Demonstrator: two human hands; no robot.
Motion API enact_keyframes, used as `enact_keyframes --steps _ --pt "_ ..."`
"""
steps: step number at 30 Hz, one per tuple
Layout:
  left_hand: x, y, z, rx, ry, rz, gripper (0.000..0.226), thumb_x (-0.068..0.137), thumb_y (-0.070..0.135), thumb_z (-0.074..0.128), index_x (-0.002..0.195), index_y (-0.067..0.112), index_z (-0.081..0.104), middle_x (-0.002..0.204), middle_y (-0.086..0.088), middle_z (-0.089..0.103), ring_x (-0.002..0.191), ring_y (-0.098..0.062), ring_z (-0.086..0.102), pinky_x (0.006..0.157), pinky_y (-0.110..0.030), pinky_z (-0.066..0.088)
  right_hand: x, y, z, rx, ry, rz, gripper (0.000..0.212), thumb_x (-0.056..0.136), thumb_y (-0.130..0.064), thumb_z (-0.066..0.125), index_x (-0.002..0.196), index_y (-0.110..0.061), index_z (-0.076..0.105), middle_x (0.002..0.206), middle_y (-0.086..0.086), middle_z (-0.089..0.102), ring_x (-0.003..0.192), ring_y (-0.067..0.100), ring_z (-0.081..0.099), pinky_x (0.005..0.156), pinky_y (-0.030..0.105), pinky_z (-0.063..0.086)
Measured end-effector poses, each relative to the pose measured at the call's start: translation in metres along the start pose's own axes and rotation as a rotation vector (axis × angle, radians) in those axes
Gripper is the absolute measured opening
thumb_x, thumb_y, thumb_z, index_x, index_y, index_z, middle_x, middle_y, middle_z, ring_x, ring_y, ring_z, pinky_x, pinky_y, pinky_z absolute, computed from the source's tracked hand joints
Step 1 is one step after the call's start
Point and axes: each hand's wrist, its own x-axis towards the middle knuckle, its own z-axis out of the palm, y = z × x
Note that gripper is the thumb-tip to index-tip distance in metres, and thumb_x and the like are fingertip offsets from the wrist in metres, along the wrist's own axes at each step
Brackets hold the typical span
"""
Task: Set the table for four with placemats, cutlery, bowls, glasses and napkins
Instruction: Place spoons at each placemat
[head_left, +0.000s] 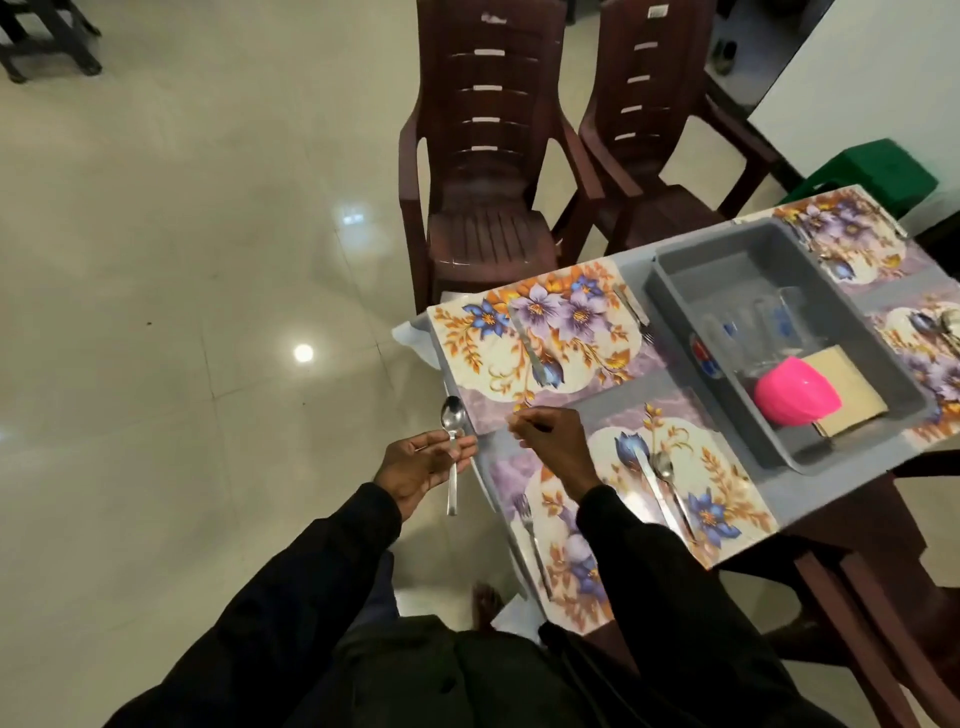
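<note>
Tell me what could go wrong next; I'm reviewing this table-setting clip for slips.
1. The spoon is held lightly in the left hand over the floor, beyond the table edge; it could drop.
2. The fork on the near placemat lies close to the table edge beside the right sleeve, which might knock it off.

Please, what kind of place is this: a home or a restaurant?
Most likely a home dining area, though I cannot be sure. A small table carries floral placemats with cutlery, two brown plastic armchairs stand beside it, and the floor is glossy tile.
</note>
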Motion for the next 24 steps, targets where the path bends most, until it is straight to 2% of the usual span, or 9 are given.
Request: enact_keyframes --steps 2,4,7,11,14,16,19,22,24 --pt "0.007 0.027 -0.014 0.014 -0.037 -0.010 0.040 0.089 -0.011 0.066 0.126 -0.011 0.054 0.119 -0.023 0.071 0.111 -0.034 0.071 0.085 -0.032 0.061 0.015 -0.026 0.036 0.015 -0.014 -0.002 0.029 0.088 -0.027 0.077 0.079 0.000 0.075 0.070 0.016 0.071 0.063 0.013 0.059 0.063 0.037 0.054" --pt "0.013 0.054 -0.025 0.023 -0.070 -0.016 0.037 0.089 -0.011 0.067 0.125 -0.009 0.056 0.120 -0.024 0.070 0.110 -0.035 0.071 0.084 -0.032 0.061 0.026 -0.049 0.066 0.026 -0.026 0.017 0.043 0.087 -0.038 0.075 0.076 0.004 0.070 0.069 0.023 0.065 0.061 0.012 0.051 0.061 0.032 0.045" --pt "0.021 0.097 -0.045 0.040 -0.088 -0.030 0.039 0.089 -0.010 0.067 0.125 -0.009 0.056 0.117 -0.024 0.072 0.108 -0.036 0.071 0.085 -0.034 0.061 0.043 -0.088 0.104 0.015 -0.046 0.017 0.042 0.090 -0.035 0.074 0.073 0.003 0.069 0.062 0.017 0.061 0.059 0.009 0.046 0.059 0.027 0.038" --pt "0.034 0.141 -0.074 0.085 -0.138 -0.051 0.043 0.090 -0.008 0.066 0.131 -0.010 0.053 0.117 -0.024 0.071 0.109 -0.037 0.071 0.088 -0.038 0.061 0.067 -0.129 0.144 0.039 -0.016 0.052 0.024 0.094 -0.024 0.069 0.077 -0.008 0.075 0.069 0.005 0.070 0.065 0.009 0.062 0.065 0.026 0.050" --pt "0.041 0.166 -0.093 0.156 -0.151 -0.040 0.042 0.090 -0.002 0.070 0.130 -0.007 0.058 0.117 -0.021 0.072 0.108 -0.034 0.071 0.089 -0.036 0.061 0.087 -0.146 0.163 0.099 0.055 0.124 0.026 0.097 -0.033 0.066 0.087 -0.010 0.074 0.082 0.010 0.072 0.078 0.020 0.068 0.074 0.032 0.057" --pt "0.048 0.182 -0.108 0.145 -0.139 -0.024 0.044 0.087 0.000 0.073 0.129 -0.006 0.060 0.117 -0.021 0.072 0.109 -0.033 0.071 0.091 -0.036 0.060 0.102 -0.155 0.170 0.187 0.081 0.149 0.027 0.100 -0.033 0.063 0.095 -0.008 0.074 0.088 0.010 0.075 0.086 0.025 0.072 0.078 0.036 0.061" --pt "0.062 0.205 -0.128 0.120 -0.119 -0.015 0.045 0.085 0.003 0.075 0.128 -0.005 0.061 0.118 -0.020 0.072 0.110 -0.033 0.071 0.097 -0.039 0.057 0.125 -0.163 0.173 0.302 0.130 0.211 0.032 0.100 -0.034 0.063 0.099 -0.003 0.070 0.087 0.014 0.076 0.082 0.030 0.075 0.073 0.041 0.063" --pt "0.083 0.230 -0.138 0.110 -0.065 -0.003 0.037 0.089 0.001 0.072 0.124 -0.003 0.063 0.115 -0.020 0.073 0.109 -0.033 0.071 0.097 -0.039 0.056 0.147 -0.169 0.170 0.391 0.198 0.258 0.028 0.099 -0.026 0.065 0.098 0.002 0.069 0.085 0.016 0.075 0.072 0.023 0.074 0.062 0.032 0.061" --pt "0.099 0.245 -0.140 0.110 -0.039 0.006 0.034 0.089 0.002 0.071 0.122 -0.003 0.064 0.114 -0.020 0.074 0.108 -0.034 0.072 0.097 -0.039 0.056 0.161 -0.168 0.165 0.436 0.181 0.284 0.032 0.084 -0.027 0.079 0.096 0.002 0.070 0.088 0.018 0.075 0.075 0.023 0.074 0.066 0.031 0.061"
